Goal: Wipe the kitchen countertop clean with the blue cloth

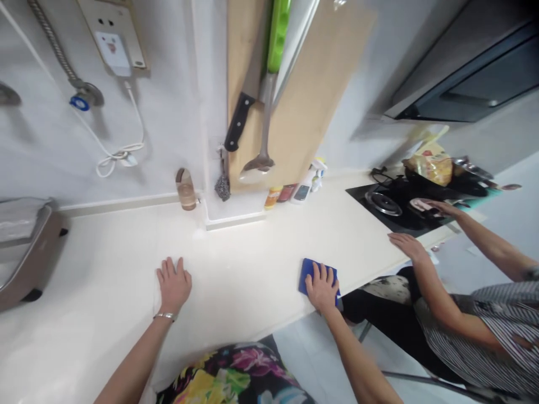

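My left hand (173, 285) lies open on the white countertop (248, 280), fingers apart, with nothing in it. A bracelet circles that wrist. On the right, near the counter's front edge, a folded blue cloth (306, 276) is held down against the surface by my right hand (323, 287). The fingers of this hand are spread and slightly bent over the cloth; part of the cloth is hidden under the palm.
Beside me, another person's hands (406, 245) are at the counter and the black stove (400, 209), one on a pinkish cloth. A glass cup (186, 193) stands by the wall. A cutting board (303, 118), knife (240, 122) and ladle (261, 160) hang above. At left sits a brown appliance (46, 252).
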The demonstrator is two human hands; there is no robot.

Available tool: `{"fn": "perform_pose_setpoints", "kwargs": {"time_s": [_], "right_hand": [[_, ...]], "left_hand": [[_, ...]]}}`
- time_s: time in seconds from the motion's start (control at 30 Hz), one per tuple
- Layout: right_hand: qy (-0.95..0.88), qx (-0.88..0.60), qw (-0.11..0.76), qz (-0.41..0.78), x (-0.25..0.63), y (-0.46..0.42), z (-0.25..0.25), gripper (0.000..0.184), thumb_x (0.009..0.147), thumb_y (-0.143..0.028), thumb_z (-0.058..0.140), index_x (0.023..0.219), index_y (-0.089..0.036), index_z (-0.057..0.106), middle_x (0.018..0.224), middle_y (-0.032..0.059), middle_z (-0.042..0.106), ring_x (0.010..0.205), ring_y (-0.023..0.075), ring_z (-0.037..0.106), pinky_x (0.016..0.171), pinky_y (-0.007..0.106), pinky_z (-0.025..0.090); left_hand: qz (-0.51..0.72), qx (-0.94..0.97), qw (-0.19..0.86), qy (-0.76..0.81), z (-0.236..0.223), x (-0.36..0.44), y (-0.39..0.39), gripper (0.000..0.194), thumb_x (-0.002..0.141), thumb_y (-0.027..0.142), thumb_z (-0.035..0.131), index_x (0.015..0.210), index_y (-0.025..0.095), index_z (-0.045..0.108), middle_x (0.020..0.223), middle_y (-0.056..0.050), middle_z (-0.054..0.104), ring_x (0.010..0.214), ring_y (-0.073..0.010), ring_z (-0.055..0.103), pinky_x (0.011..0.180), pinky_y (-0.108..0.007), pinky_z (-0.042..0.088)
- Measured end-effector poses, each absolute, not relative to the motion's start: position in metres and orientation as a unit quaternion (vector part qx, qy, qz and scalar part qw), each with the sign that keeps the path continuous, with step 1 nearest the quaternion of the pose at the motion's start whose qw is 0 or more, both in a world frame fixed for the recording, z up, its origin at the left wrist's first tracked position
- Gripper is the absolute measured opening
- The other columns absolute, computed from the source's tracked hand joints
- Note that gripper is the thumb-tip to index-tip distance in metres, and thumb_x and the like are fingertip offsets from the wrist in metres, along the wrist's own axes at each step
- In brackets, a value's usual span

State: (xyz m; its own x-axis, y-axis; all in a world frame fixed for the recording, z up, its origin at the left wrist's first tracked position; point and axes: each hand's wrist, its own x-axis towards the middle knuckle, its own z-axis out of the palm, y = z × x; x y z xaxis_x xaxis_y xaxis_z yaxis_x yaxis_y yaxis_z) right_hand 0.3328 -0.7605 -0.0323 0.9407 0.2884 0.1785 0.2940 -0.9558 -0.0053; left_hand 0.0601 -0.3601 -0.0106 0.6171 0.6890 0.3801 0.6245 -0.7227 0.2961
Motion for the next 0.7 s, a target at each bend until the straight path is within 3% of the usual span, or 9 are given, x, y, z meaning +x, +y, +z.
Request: {"fn": "perform_pose_setpoints", "kwargs": {"time_s": [0.43,0.7], "right_hand": [[-0.339,-0.939,0.056,-0.011,0.24,-0.541,0.001,0.062,0.097,-0.041,0.031,0.155,-0.02,0.028,0.164,0.014,0.022,0.151,0.0401,0.009,0.115,0.069,0.014],[-0.533,-0.842,0.088,-0.008,0.177,-0.568,0.0,0.063,0.097,-0.047,0.036,0.155,-0.026,0.027,0.165,0.0087,0.019,0.152,0.0369,0.01,0.119,0.064,0.013]], "left_hand": [[0.229,0.897,0.053,0.374,-0.02,0.058,-0.361,0.052,0.091,0.022,0.042,0.139,0.005,0.051,0.157,-0.027,0.032,0.15,-0.0411,0.02,0.117,-0.068,0.022],[0.242,0.894,0.056,0.373,-0.023,0.053,-0.361,0.051,0.091,0.022,0.042,0.139,0.008,0.051,0.158,-0.024,0.033,0.151,-0.038,0.021,0.118,-0.066,0.023]]}}
